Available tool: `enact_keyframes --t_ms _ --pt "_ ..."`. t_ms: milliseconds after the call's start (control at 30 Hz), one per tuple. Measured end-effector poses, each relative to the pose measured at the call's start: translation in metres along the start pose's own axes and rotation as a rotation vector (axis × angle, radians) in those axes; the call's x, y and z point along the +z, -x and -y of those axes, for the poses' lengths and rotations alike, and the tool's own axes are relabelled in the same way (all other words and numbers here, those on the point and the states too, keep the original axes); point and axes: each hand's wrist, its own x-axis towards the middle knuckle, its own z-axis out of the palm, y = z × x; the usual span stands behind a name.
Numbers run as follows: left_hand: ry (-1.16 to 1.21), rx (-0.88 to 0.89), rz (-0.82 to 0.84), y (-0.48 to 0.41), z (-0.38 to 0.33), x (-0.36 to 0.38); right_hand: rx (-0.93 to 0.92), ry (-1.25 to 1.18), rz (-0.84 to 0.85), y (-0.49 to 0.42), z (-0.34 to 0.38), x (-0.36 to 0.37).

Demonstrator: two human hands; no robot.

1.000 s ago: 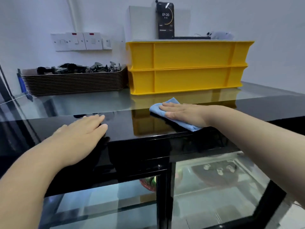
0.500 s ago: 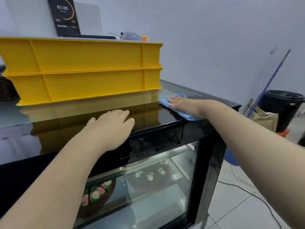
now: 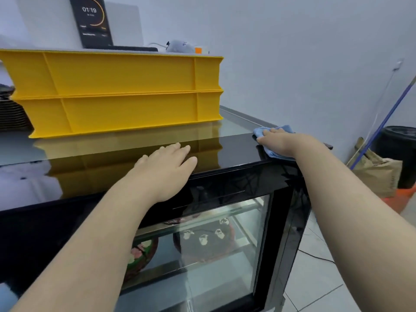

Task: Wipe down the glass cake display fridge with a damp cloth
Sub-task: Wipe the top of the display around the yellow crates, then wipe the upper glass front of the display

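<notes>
The right hand [image 3: 284, 143], fingers flat, presses the blue cloth [image 3: 273, 140] onto the far right corner of the fridge [image 3: 225, 154] top while the left hand [image 3: 167, 168] rests open beside it, so the next stroke probably needs to turn back or drop to the front glass.

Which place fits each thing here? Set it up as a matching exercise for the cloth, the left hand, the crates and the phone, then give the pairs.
Things:
1. cloth
2. left hand
3. crates
4. phone

Places:
A. stacked at the back of the fridge top
B. flat and bare on the top, near its front edge
C. standing upright above the crates
D. under the right hand at the top's right corner

Pairs: 1-D, 2-B, 3-A, 4-C
</notes>
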Motion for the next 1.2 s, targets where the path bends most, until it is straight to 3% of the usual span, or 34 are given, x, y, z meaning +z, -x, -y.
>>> enact_keyframes --t_ms 133,333,500,800,1000,1200 --pt "0.004 -0.052 -0.148 0.041 0.051 -0.016 -0.092 0.033 0.014 0.013 0.049 0.011" --pt "0.138 -0.220 -0.236 0.129 0.170 -0.053 -0.251 0.051 0.045 0.066 0.162 0.034" --pt "0.041 -0.416 -0.273 0.212 0.289 -0.087 -0.371 0.042 0.065 0.119 0.283 0.056" --pt "-0.063 -0.541 -0.373 0.329 0.478 -0.130 -0.570 0.099 0.044 0.208 0.531 0.113" --pt "-0.092 -0.555 -0.480 0.352 0.537 -0.129 -0.816 0.096 0.075 0.255 0.631 0.132" --pt "-0.086 -0.524 -0.519 0.366 0.560 -0.121 -1.108 0.143 0.054 0.290 0.664 0.138"
